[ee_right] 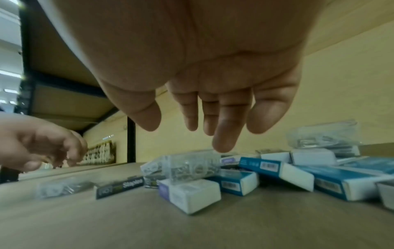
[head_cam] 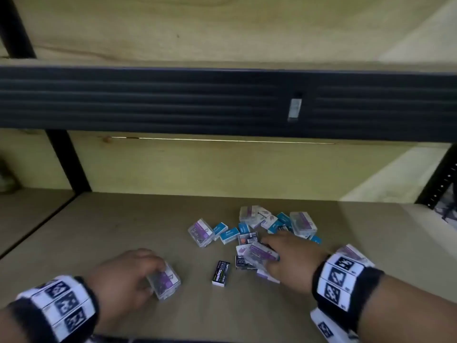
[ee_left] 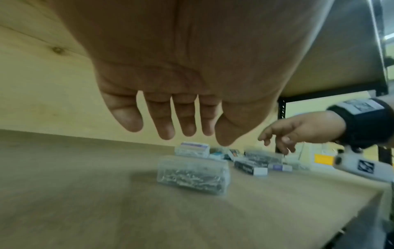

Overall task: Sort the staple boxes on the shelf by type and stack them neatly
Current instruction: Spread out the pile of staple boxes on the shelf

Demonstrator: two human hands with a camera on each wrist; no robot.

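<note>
A jumble of small boxes lies on the wooden shelf point(head_cam: 111, 231): blue staple boxes point(head_cam: 228, 235), clear plastic boxes with purple labels point(head_cam: 200, 232), and a black staples box point(head_cam: 220, 273) lying apart in front. My left hand point(head_cam: 153, 266) hovers with straight fingers just over a lone clear box point(head_cam: 165, 283), which the left wrist view shows standing free point(ee_left: 193, 173). My right hand point(head_cam: 272, 253) reaches into the pile, its fingers point(ee_right: 224, 143) extended over a clear box point(ee_right: 192, 166) that rests on a white and purple box point(ee_right: 192, 195).
A black ribbed beam point(head_cam: 222, 102) of the upper shelf runs overhead. Black uprights point(head_cam: 66, 162) stand at the back left and right. Another clear box point(head_cam: 303, 224) tops the far right of the pile. Bare board spreads to the left of the pile.
</note>
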